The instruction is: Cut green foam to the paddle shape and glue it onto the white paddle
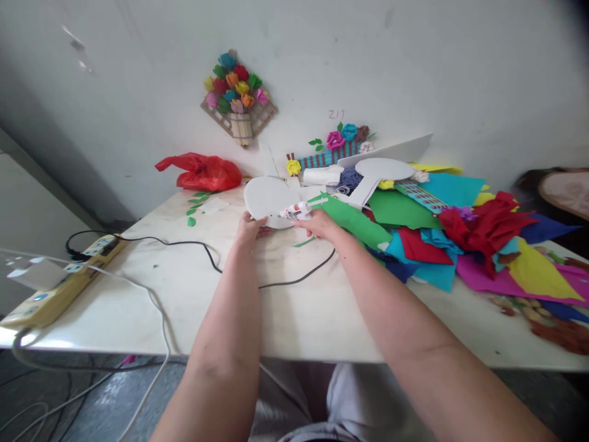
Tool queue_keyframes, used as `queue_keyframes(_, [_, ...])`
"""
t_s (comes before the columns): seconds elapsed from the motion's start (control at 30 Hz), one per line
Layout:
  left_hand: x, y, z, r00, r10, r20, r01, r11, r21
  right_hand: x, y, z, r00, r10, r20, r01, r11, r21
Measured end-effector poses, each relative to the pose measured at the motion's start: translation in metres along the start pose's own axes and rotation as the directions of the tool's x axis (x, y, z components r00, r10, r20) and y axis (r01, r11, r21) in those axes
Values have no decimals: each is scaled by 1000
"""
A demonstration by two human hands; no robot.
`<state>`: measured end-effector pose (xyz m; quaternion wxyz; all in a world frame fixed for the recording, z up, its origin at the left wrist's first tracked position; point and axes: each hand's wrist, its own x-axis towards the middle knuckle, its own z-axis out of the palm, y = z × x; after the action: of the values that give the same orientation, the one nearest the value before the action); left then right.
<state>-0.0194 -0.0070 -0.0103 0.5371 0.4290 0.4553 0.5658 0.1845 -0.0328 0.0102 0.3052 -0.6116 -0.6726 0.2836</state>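
A white round card disc (265,196) is tilted up over the far middle of the white table (294,307). My left hand (250,230) pinches its lower edge from below. My right hand (318,223) is closed round a white glue gun (295,211) whose nozzle points left at the disc's right edge. The gun's black cord (294,280) trails back across the table toward me.
A heap of coloured paper sheets (460,245) covers the table's right side, with white card cutouts (384,169) behind. A red plastic bag (202,172) lies at the back left. A yellow power strip (59,282) with cables sits at the left edge. Paper-flower crafts (237,92) hang on the wall.
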Motion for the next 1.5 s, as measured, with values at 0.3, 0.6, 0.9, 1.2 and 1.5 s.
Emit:
queue_keyframes(0.3, [-3, 4, 0, 997, -79, 17, 79, 996, -26, 4, -20, -8, 994, 79, 73, -66, 985, -157])
queue_keyframes(0.6, [6, -1, 0, 991, -80, -110, 69, 993, -97, 9, -23, -8, 993, 94, 68, -84, 988, -129])
queue_keyframes(0.9, [6, -1, -1, 990, -91, -106, 77, 989, -129, 10, -18, -5, 994, 95, 62, -90, 993, -74])
queue_keyframes(1.2, [3, 3, 0, 988, -106, -113, 90, 986, -138, 9, -20, -1, 992, 93, 81, -84, 991, -105])
queue_keyframes(1.5, [0, 4, 1, 995, -80, -53, 69, 980, -184, -4, -37, -17, 988, 122, 89, -113, 989, -99])
